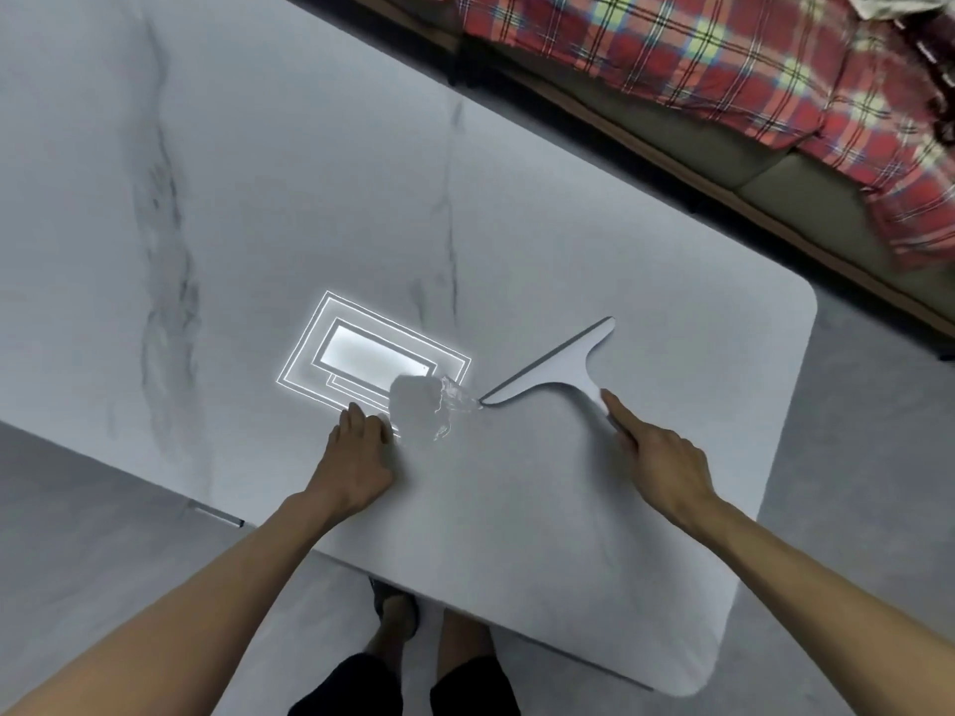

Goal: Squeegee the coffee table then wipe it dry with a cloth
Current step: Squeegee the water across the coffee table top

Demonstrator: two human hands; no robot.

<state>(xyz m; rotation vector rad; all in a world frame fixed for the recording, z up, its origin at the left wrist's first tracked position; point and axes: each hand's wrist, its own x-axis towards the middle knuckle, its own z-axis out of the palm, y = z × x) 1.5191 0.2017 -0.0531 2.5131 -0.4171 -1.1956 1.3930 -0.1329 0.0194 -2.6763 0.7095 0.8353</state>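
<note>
A white marble-look coffee table (258, 173) fills most of the view. On it lies a white squeegee (555, 366), its blade running from lower left to upper right. My right hand (653, 457) grips the squeegee's handle, index finger stretched along it. A small puddle of water (449, 403) sits at the blade's lower-left tip. My left hand (362, 454) rests on the tabletop just left of the puddle, fingers bent against the surface and holding nothing. No cloth is in view.
A ceiling lamp's bright rectangular reflection (372, 359) shows on the tabletop. A sofa with a red plaid blanket (749, 59) runs along the far right. Grey floor (852, 483) surrounds the table's rounded right corner; my legs (413, 664) stand at the near edge.
</note>
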